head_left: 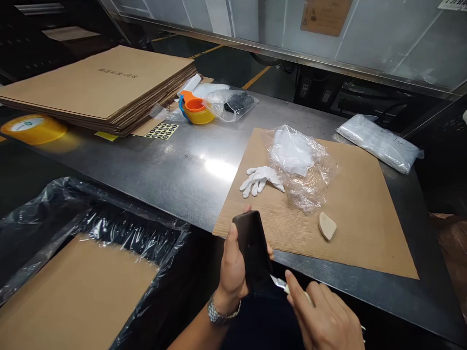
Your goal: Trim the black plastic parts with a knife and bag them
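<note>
My left hand (233, 267) is wrapped round a black, shallow tray-like plastic part (253, 248), tilted upright in front of the table edge. In my right hand (321, 311) is a craft knife (282, 284) with a white handle, my index finger stretched along it. Its blade tip meets the lower right rim of the black part. Beyond my hands, a white glove (260, 180) lies on a cardboard sheet (357, 194). Beside it is a clear plastic bag (306, 189) with white cloth inside. A small beige wedge-shaped piece (327, 226) rests nearer the front edge.
Stacked cardboard (109, 82) fills the back left of the metal table (175, 170), near yellow tape (34, 129) and an orange-yellow tape dispenser (197, 109). A plastic-wrapped pack (381, 141) lies at the right. A box lined with black plastic (146, 233) stands at lower left.
</note>
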Tool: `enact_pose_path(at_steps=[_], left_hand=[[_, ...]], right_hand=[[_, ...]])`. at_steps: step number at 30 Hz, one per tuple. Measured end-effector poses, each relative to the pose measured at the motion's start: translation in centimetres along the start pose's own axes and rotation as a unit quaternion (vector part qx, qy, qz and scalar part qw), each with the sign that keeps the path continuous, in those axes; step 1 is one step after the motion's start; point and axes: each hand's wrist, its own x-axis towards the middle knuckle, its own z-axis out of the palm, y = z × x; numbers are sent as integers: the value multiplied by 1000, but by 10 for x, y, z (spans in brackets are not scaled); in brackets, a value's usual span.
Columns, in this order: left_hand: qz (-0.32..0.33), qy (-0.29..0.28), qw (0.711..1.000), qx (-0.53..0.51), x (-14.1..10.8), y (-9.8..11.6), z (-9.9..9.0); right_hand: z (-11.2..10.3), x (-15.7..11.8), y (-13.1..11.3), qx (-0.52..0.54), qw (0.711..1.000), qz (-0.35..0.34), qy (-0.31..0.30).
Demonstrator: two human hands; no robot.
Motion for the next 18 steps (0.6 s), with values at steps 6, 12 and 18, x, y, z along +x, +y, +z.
enact_pose_path(at_steps=[6, 12, 18], left_hand=[[-55, 9, 998, 18, 2, 0, -2], [-67, 8, 997, 46, 2, 0, 0], [-78, 11, 995, 67, 3, 0, 0]], right_hand=[[-1, 2, 5, 78, 997, 23, 2], [1, 6, 4, 91, 995, 25, -39], [0, 6, 4, 64, 997, 14, -44]])
